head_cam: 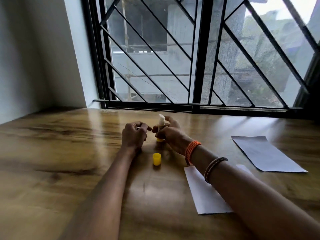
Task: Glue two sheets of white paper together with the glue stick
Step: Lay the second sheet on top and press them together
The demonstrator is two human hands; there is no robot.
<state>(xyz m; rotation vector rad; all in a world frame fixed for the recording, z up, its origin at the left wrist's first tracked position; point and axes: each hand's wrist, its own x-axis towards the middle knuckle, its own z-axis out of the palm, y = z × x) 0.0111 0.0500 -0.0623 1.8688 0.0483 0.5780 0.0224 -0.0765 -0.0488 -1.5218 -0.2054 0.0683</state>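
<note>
1. A person's right hand (170, 134) grips an uncapped glue stick (160, 126) upright over a wooden table (60, 153), fingers curled round the tube; the white glue stands well out of the top and the yellow base shows below the fist.
2. The left hand (134, 135) sits just beside the stick at its 9 o'clock, fingers loosely curled and holding nothing, fingertips close to the tube but apart from it.
3. The yellow cap (157, 159) stands on the table at 6 o'clock from the glue stick, off the tube and between the two forearms; whether its open end faces up or down cannot be told.
4. One sheet of white paper (204, 193) lies flat at 5 o'clock from the hands, partly under the right forearm.
5. A second white sheet (265, 154) lies at 3 o'clock from the hands, well apart from the first.
6. An orange braided band (191, 150) and thin bangles (213, 166) circle the right wrist.
7. A barred window (197, 54) fills the wall at 12 o'clock.
</note>
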